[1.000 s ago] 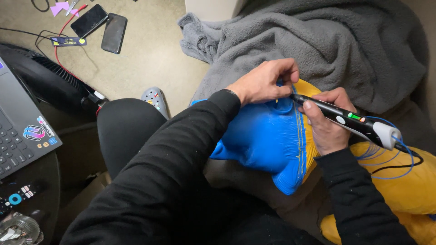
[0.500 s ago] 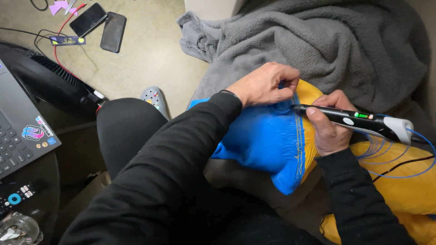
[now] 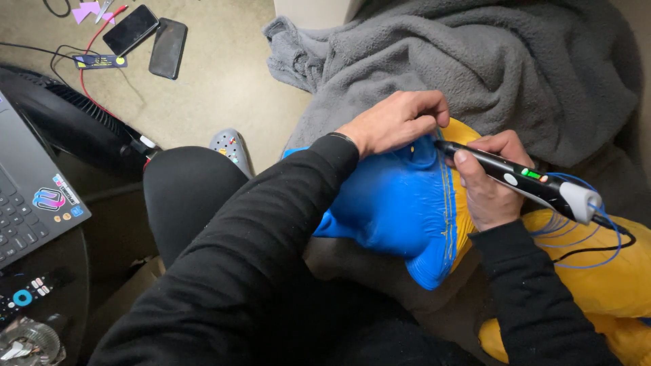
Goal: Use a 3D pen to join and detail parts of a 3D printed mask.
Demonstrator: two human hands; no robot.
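A blue and yellow plastic piece [image 3: 393, 203] lies across my lap, blue on the left and yellow on the right. My left hand [image 3: 397, 122] grips its upper edge, fingers curled over the blue part. My right hand [image 3: 488, 179] holds a black pen-shaped tool [image 3: 515, 179] with a white rear end. The tool's tip touches the seam near the top, right beside my left fingertips. Thin blue filament [image 3: 576, 230] and a black cable trail from the tool's back end.
A grey blanket [image 3: 475, 61] is heaped behind the piece. A laptop [image 3: 30, 196] sits at the left edge on a dark round table [image 3: 64, 271]. Two phones [image 3: 146, 37] and cables lie on the beige floor. A black fan [image 3: 68, 122] stands beside my knee.
The pen tool has tilted from steep to nearly level, its tip staying at the seam. My left hand has kept its hold with only a small shift.
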